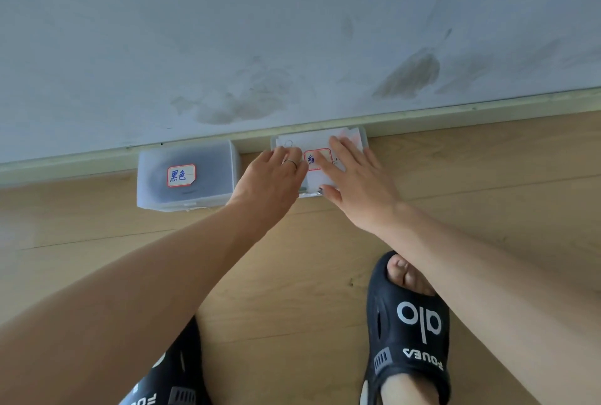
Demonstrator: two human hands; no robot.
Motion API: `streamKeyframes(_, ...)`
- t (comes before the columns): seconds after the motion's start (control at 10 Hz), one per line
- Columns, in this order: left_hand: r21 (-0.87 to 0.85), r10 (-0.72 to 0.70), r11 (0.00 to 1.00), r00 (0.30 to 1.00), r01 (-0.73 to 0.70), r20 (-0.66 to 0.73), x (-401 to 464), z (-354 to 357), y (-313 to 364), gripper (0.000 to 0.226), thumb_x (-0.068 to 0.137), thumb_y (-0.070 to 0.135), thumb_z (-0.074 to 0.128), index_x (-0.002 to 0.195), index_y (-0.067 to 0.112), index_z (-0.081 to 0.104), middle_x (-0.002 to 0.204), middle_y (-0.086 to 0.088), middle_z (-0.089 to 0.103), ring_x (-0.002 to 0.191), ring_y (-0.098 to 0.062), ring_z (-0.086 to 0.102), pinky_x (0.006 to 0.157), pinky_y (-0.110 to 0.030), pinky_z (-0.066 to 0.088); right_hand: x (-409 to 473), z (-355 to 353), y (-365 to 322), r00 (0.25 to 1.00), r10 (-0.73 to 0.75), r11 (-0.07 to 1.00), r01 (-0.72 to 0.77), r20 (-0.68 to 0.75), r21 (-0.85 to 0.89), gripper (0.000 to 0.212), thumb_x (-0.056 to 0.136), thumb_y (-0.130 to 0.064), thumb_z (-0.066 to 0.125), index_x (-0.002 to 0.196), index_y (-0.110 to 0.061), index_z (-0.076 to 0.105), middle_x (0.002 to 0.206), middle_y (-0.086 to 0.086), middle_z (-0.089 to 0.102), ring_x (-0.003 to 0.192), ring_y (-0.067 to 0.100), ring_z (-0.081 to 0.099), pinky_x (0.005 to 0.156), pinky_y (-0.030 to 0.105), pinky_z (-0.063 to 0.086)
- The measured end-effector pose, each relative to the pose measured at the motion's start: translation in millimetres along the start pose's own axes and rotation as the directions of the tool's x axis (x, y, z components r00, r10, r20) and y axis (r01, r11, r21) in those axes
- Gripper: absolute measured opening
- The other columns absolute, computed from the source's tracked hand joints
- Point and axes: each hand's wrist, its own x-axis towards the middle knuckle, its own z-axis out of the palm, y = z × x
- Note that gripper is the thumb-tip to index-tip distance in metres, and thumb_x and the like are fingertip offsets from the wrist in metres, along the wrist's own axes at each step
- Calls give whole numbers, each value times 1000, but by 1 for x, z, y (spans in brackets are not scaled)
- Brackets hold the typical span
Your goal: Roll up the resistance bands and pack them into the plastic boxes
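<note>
Right hand lies flat on the lid of the right plastic box, fingers straight and spread, thumb at the box's near edge. Left hand rests on the same lid at its left side, fingers bent over the top, a ring on one finger; whether it grips the lid or only presses it, cannot tell.

Wall: pale grey-blue, fills the upper half, with dark smudges low down. Light skirting board runs along its foot. Floor: light wood planks, seams running left to right, bare to the far left and far right of the boxes.

Both boxes sit on the floor, far edges against the skirting. Left plastic box: translucent, lid on, something dark inside, a red-bordered label with blue handwriting on top. Narrow gap between the two boxes. The right box carries a similar label, partly covered by the hands; contents not visible.

Black slide sandals near the bottom: right one beneath the right forearm, left one largely hidden under the left arm.
</note>
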Motion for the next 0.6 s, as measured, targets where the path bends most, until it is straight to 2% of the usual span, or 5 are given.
streamKeyframes(0.2, -81, -30, 996, 999, 31, 10, -5, 3, -8, 53, 102, 39, 49, 142, 7, 37, 148, -12, 42, 124, -28, 50, 99, -35, 44, 5, 0, -14, 1000, -16, 1000, 16, 15, -7, 64, 109, -46, 32, 165, -29, 8, 174, 9, -4, 160, 26, -7, 129, 47, 3)
streamKeyframes(0.3, -89, -48, 995, 999, 47, -12, -19, 8, -19, 55, 101, 47, 48, 139, 8, 40, 148, -11, 42, 122, -27, 50, 99, -35, 43, 9, -1, -29, 999, -42, 999, 42, 7, -10, 63, 109, -46, 33, 165, -30, 7, 173, 9, -5, 160, 27, -7, 129, 48, 4)
streamKeyframes(0.4, -137, -58, 988, 996, 68, 72, -24, 3, -27, 70, 98, 62, 44, 142, 8, 34, 150, -10, 37, 128, -27, 46, 108, -36, 35, 12, -10, -32, 999, -33, 998, 32, 29, 50, 63, 108, -44, 39, 165, -29, 16, 173, 8, 3, 160, 26, -1, 128, 46, 8)
streamKeyframes(0.5, -478, -201, 856, 979, 199, 47, -37, -24, -45, 89, 84, 75, 51, 144, 12, 35, 144, -3, 40, 130, -25, 45, 108, -36, 36, 3, -33, -31, 962, 15, 932, 85, -271, 353, 49, 103, -28, 55, 151, -17, 50, 154, 11, 47, 145, 29, 41, 119, 45, 33)
streamKeyframes(0.6, -880, -357, 443, 934, 168, -1, -73, -68, -79, 92, 75, 73, 65, 146, 22, 36, 143, 7, 45, 132, -11, 48, 105, -32, 42, -18, -94, -30, 757, 349, 650, 230, -553, 725, 30, 97, -24, 62, 125, -15, 68, 116, 1, 70, 111, 16, 67, 100, 32, 50)
